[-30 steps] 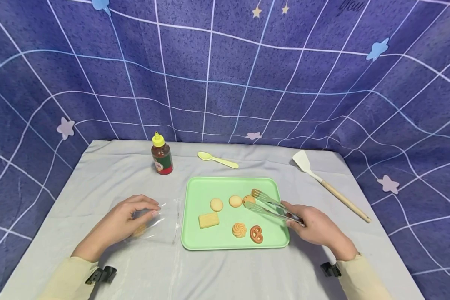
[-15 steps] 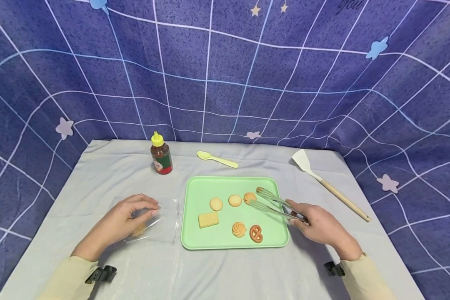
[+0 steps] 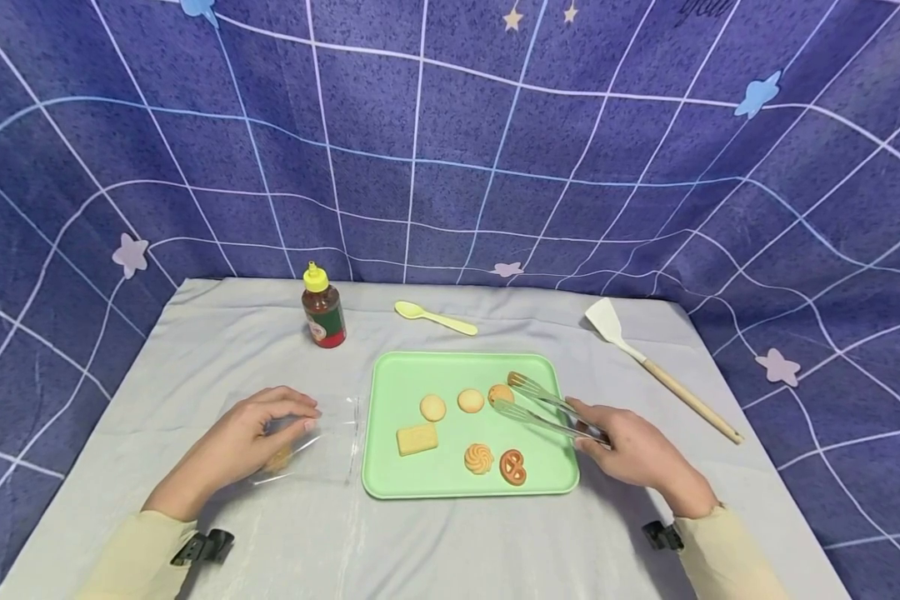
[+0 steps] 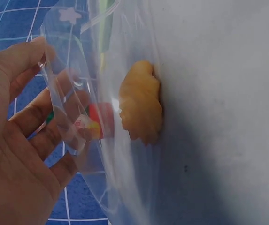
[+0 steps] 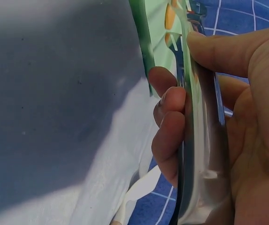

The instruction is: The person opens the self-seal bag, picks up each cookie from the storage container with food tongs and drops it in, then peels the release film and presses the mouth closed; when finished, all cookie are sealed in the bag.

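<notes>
the speckled cookie is found on the green tray upon the desk, near the spread tips of the tongs, contact being unconfirmed; the tongs are gripped by the right hand, and the clear bag is pinched at its rim by the left hand. the cookie is judged light and crumbly, to be taken by opposite edges under gentle pressure. the bag is judged limp and slippery, best held by its rim.

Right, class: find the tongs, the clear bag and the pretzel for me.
Tongs (image 3: 543, 421), head view: the lower prong.
Clear bag (image 3: 336, 437), head view: its flat right-hand part.
Pretzel (image 3: 513, 467), head view: middle of the twist.
</notes>
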`<state>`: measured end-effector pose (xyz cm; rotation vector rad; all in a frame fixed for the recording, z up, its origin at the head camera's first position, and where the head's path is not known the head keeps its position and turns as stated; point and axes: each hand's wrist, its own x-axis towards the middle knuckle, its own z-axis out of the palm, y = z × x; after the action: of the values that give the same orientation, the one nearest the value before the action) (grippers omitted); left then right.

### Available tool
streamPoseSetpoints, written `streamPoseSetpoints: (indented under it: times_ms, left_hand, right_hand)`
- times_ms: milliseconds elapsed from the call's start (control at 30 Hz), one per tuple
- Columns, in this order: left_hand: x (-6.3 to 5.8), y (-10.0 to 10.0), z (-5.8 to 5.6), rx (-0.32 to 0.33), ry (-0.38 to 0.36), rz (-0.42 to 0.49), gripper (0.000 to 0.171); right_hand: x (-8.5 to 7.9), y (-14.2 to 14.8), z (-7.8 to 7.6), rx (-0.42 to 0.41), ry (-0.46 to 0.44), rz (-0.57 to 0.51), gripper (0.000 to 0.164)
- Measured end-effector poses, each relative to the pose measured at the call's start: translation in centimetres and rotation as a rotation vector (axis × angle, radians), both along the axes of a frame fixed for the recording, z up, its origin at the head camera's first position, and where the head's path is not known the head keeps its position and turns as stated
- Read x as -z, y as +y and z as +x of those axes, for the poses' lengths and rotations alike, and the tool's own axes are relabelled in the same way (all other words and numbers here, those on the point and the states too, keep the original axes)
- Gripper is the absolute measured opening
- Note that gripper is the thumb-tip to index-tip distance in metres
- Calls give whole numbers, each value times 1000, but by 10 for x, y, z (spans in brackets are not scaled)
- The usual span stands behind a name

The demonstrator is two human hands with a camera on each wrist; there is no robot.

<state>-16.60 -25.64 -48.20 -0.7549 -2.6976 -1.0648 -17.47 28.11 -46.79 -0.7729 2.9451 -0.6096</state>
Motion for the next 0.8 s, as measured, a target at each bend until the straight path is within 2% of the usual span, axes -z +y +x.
streamPoseSetpoints:
  times_ms: [533, 800]
  left_hand:
    - [2, 1, -1, -4, 3, -3, 14]
    - [1, -1, 0, -26, -33, -11, 12]
  right_hand:
    - [-1, -7, 0, -12, 38, 42, 52]
    - [0, -5, 0, -22, 40, 8, 51]
